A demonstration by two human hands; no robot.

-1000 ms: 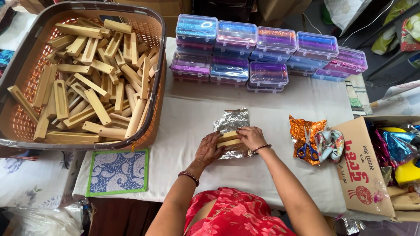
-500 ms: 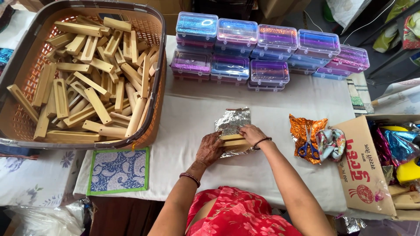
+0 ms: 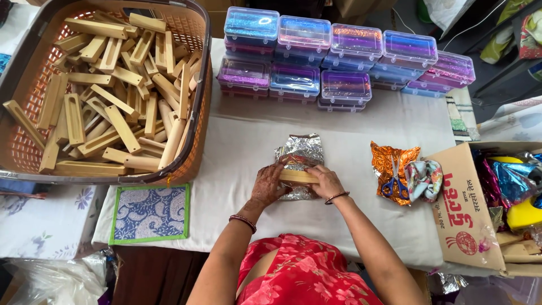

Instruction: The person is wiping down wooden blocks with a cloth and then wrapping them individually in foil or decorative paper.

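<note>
Head view: two hands hold a wood block (image 3: 297, 176) on foil (image 3: 300, 158).
Left hand (image 3: 270, 185) and right hand (image 3: 326, 182) fingers grip its ends on the counter (image 3: 361, 130).

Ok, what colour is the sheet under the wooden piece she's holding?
Shiny crinkled silver foil, seen in the head view, with the wooden piece lying across it.

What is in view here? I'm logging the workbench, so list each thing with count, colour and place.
wooden piece: one, tan, on the foil, held by both hands
foil sheet: one, silver, table centre
basket: one, orange, far left, full of tan wooden pieces
plastic boxes: many, glittery blue, purple and pink, stacked at the far edge
scissors: one, blue handles, on orange foil
cardboard box: one, brown, right
patterned mat: one, blue and green, near left
left hand: on the piece
right hand: on the piece
</note>
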